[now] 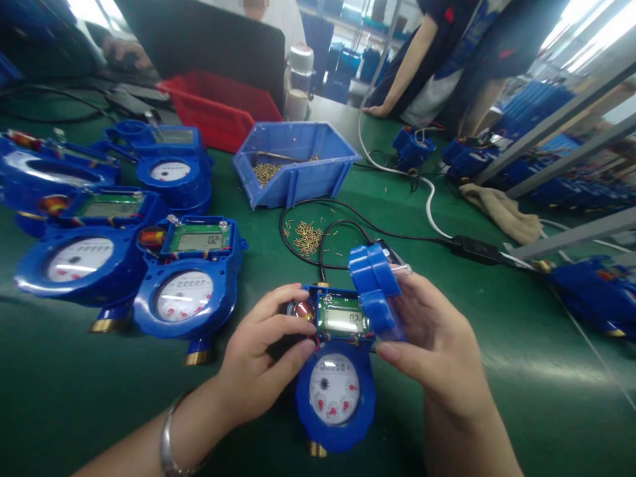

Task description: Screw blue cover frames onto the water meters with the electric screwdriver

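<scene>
On our table (268, 265), we have a meter (362, 397) between our left hand (253, 351) and right hand (442, 344), other meters (226, 298) to its left, screws (308, 237) behind it, and a bin (318, 182) behind those.

At six o'clock, the meter (335, 434) is showing me smooth, glossy blue plastic; its clear dial window (335, 391) is throwing back a glint, and its brass-coloured fitting (318, 450) is gleaming like metal. At four o'clock I am holding a cover (375, 288) of equally shiny plastic. At seven, my polished metal bracelet (169, 437) is catching light. The green tabletop (99, 391) is looking smooth, softly glossy. Near the centre, metal screws (307, 237) are glinting; towards twelve, a bin (315, 185) is showing satiny blue plastic; at three, matt cloth (501, 212) is lying rumpled.
</scene>
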`<state>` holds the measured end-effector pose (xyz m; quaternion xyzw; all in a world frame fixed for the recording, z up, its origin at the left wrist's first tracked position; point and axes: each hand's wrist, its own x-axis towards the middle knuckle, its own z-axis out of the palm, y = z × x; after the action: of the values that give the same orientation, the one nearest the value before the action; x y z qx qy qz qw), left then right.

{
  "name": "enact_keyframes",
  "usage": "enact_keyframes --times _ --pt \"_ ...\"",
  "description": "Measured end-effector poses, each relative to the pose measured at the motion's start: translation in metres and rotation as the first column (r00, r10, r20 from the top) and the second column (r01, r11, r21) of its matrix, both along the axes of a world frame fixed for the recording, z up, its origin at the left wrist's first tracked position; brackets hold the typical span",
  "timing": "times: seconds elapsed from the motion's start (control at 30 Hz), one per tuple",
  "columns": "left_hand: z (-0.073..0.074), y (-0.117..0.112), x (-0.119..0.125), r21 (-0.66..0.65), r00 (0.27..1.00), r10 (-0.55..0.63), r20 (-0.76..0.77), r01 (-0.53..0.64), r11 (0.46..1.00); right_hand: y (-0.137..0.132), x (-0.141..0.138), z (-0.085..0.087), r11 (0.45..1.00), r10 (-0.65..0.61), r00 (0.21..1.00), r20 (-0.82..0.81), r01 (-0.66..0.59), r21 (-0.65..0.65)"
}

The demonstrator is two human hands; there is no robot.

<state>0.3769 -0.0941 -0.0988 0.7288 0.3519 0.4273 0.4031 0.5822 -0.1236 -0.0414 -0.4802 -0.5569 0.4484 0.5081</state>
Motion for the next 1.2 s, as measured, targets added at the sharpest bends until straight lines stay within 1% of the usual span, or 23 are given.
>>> enact_keyframes --times 0.13,0.23,0.33,0.43,0.5,0.57,0.77,0.83,0.9,1.03,1.13,1.2 --pt "0.002 0.001 0.002 0.014 0.999 0.005 -0.033 -0.004 1.0 0.001 0.005 -0.004 1.0 -0.011 0.983 0.186 0.006 0.025" --pt "0.001 0.001 0.003 -0.027 1.0 0.014 -0.017 -0.014 1.0 0.002 0.006 -0.009 0.999 0.011 0.978 0.208 -0.019 0.035" --pt "0.003 0.004 0.003 -0.171 0.999 0.022 -0.026 -0.027 0.985 0.003 0.006 -0.012 0.999 0.032 0.979 0.2 -0.04 0.036" --pt "0.009 0.012 0.005 -0.333 0.999 -0.026 -0.037 0.012 0.943 0.004 0.005 -0.012 0.998 0.045 0.984 0.169 -0.051 0.031" --pt "0.014 0.018 0.005 -0.391 0.997 -0.063 -0.038 0.043 0.919 0.004 0.005 -0.011 0.998 0.054 0.989 0.14 -0.057 0.018" --pt "0.018 0.024 0.005 -0.395 0.994 -0.085 -0.066 0.052 0.917 0.005 0.005 -0.011 0.998 0.064 0.99 0.123 -0.066 0.006" --pt "0.026 0.03 0.007 -0.301 0.974 -0.126 -0.188 0.065 0.951 0.005 0.007 -0.014 0.997 0.079 0.987 0.141 -0.08 0.006" --pt "0.027 0.03 0.007 -0.321 0.972 -0.139 -0.187 0.073 0.944 0.005 0.008 -0.014 0.996 0.093 0.979 0.179 -0.094 0.0" --pt "0.027 0.03 0.008 -0.393 0.978 -0.13 -0.163 0.057 0.918 0.004 0.007 -0.012 0.994 0.102 0.967 0.235 -0.108 0.013" --pt "0.021 0.031 0.008 -0.568 0.994 -0.082 -0.075 0.025 0.823 0.001 0.003 -0.007 0.984 0.106 0.914 0.391 -0.152 0.09" --pt "0.016 0.03 0.01 -0.638 0.997 -0.077 0.015 0.069 0.767 -0.001 -0.002 -0.003 0.982 0.037 0.814 0.58 -0.138 0.13" --pt "0.014 0.029 0.012 -0.668 0.997 -0.052 0.063 0.08 0.74 -0.002 -0.005 -0.002 0.982 0.013 0.746 0.666 -0.137 0.134"
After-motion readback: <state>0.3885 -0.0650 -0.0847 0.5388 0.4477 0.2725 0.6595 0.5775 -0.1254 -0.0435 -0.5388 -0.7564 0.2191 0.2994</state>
